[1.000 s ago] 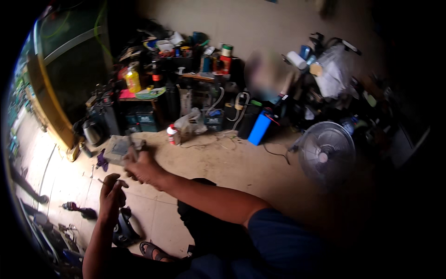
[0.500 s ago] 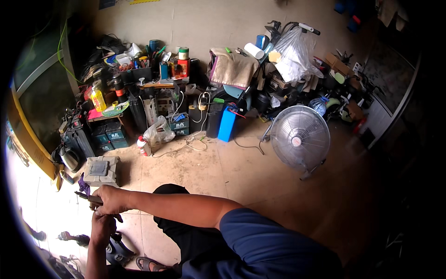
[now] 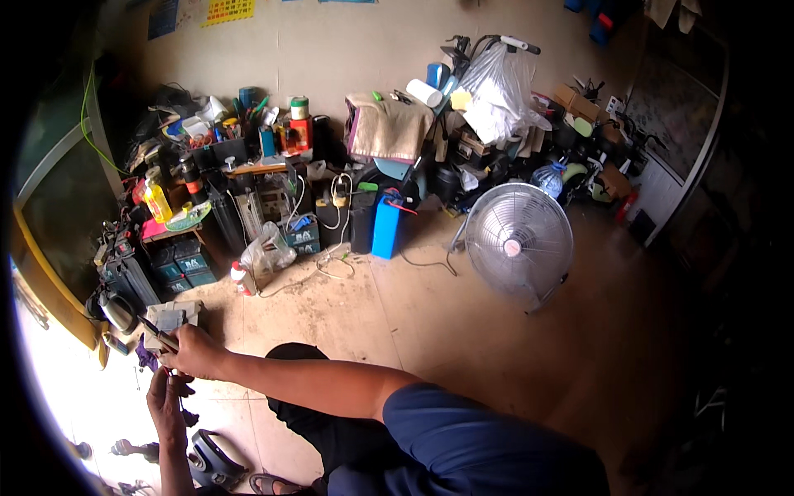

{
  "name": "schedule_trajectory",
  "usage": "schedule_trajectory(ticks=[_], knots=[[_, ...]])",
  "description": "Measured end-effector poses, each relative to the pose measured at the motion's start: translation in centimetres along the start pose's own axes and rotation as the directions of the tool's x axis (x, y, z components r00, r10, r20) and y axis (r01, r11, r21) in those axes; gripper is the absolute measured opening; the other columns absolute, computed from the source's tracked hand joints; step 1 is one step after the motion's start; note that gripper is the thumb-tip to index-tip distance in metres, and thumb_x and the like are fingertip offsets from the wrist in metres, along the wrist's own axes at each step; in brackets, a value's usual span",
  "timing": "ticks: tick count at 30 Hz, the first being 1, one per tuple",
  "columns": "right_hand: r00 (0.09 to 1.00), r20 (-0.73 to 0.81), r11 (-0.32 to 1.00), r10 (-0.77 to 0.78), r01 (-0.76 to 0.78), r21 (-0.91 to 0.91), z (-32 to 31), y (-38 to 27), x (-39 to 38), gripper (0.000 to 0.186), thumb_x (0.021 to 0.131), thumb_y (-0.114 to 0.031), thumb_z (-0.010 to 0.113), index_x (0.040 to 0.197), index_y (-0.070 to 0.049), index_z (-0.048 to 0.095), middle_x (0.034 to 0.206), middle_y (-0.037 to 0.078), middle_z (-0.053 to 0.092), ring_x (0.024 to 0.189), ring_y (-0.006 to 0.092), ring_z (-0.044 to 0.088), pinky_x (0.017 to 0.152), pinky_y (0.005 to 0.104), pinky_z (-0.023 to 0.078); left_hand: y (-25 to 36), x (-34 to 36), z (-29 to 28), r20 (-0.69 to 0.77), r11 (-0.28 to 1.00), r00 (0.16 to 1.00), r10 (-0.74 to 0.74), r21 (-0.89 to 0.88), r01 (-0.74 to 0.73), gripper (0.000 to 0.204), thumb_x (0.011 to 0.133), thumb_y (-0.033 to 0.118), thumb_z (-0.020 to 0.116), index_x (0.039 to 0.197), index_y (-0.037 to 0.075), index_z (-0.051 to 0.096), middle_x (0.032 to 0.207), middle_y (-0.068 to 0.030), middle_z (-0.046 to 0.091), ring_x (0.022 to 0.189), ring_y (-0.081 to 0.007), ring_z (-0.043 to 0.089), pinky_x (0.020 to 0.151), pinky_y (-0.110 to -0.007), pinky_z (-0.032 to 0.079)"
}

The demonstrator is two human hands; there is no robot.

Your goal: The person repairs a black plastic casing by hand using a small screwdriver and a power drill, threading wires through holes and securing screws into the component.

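My right hand (image 3: 197, 351) is closed around a slender dark tool (image 3: 157, 332) that slants up and left; its exact kind is unclear. Just below, my left hand (image 3: 168, 409) has its fingers raised and drawn together. Something thin with a touch of red shows at those fingertips, too small to name. Behind the tool stands a grey hard case (image 3: 186, 312) on the floor, with a purple cloth (image 3: 146, 357) beside it. A dark, rounded housing with a pale top (image 3: 219, 459) lies to the right of my left forearm.
A floor fan (image 3: 519, 244) stands to the right. Along the wall are a blue battery pack (image 3: 385, 227), dark batteries (image 3: 184, 263), a red-capped bottle (image 3: 242, 279), a plastic bag (image 3: 269, 250) and loose cables (image 3: 339, 263). A yellow-edged door frame (image 3: 50, 285) is at left.
My hands have come slightly apart, the left now below the right with its fingers more upright. The tool tilts more steeply. The whole view has shifted a little.
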State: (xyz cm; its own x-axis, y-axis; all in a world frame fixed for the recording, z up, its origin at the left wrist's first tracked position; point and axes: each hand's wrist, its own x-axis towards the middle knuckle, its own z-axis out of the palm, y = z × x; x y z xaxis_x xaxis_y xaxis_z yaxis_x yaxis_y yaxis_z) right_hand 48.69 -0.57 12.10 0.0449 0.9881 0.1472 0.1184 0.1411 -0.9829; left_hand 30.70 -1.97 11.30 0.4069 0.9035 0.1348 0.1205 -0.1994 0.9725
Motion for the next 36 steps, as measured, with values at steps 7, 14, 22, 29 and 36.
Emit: schedule_trajectory(ticks=[7, 14, 22, 29, 36], knots=[[0.988, -0.007, 0.987, -0.152, 0.151, -0.062, 2.4, 2.6, 1.7, 0.031, 0.087, -0.011, 0.068, 0.113, 0.004, 0.069, 0.085, 0.015, 0.072, 0.078, 0.0231, 0.072, 0.073, 0.0398, 0.058, -2.2, 0.4, -2.4, -0.108, 0.997, 0.994, 0.034, 0.075, -0.026, 0.013, 0.096, -0.010, 0.059, 0.099, 0.003, 0.057, 0.092, -0.0031, 0.066, 0.092, -0.0136, 0.065, 0.084, -0.030, 0.053], [0.992, 0.120, 0.993, 0.032, -0.046, 0.113, 0.4, -1.4, -0.8, 0.014, 0.095, -0.014, 0.073, 0.103, -0.003, 0.071, 0.087, 0.004, 0.073, 0.077, 0.0102, 0.072, 0.060, 0.0242, 0.055, -1.3, 1.0, -3.3, -0.153, 0.934, 0.968, 0.200, 0.328, -0.141, 0.010, 0.091, 0.002, 0.073, 0.097, 0.000, 0.065, 0.087, -0.0089, 0.073, 0.077, -0.0137, 0.067, 0.065, -0.030, 0.054], [0.978, 0.200, 0.957, 0.062, -0.115, 0.266, 1.3, -2.3, -0.7, 0.031, 0.092, -0.017, 0.083, 0.110, -0.001, 0.063, 0.086, 0.009, 0.072, 0.075, 0.0162, 0.073, 0.064, 0.0303, 0.061, -0.1, -0.9, -4.1, -0.065, 0.953, 0.985, -0.160, -0.270, 0.137, 0.026, 0.099, 0.011, 0.065, 0.120, -0.005, 0.064, 0.097, -0.0108, 0.071, 0.084, -0.0162, 0.069, 0.071, -0.030, 0.059], [0.959, 0.250, 0.952, 0.135, -0.196, 0.237, 0.2, -2.1, 0.5, 0.033, 0.097, -0.018, 0.078, 0.119, -0.001, 0.060, 0.086, 0.005, 0.067, 0.076, 0.0147, 0.070, 0.069, 0.0303, 0.060, -1.8, -0.2, -5.9, -0.083, 0.919, 0.974, -0.209, -0.358, 0.167, 0.036, 0.107, 0.023, 0.061, 0.131, -0.004, 0.067, 0.093, -0.0080, 0.074, 0.078, -0.0139, 0.067, 0.072, -0.028, 0.056], [0.940, 0.298, 0.909, -0.166, 0.262, -0.323, 0.7, 0.5, 1.4, 0.030, 0.104, -0.024, 0.064, 0.127, -0.005, 0.066, 0.088, 0.011, 0.073, 0.081, 0.0229, 0.072, 0.075, 0.0362, 0.055, -2.4, 0.3, -6.7, -0.177, 0.943, 0.976, -0.129, -0.328, 0.065, 0.031, 0.106, 0.023, 0.063, 0.120, -0.002, 0.074, 0.100, -0.0096, 0.077, 0.088, -0.0157, 0.071, 0.078, -0.030, 0.058]])
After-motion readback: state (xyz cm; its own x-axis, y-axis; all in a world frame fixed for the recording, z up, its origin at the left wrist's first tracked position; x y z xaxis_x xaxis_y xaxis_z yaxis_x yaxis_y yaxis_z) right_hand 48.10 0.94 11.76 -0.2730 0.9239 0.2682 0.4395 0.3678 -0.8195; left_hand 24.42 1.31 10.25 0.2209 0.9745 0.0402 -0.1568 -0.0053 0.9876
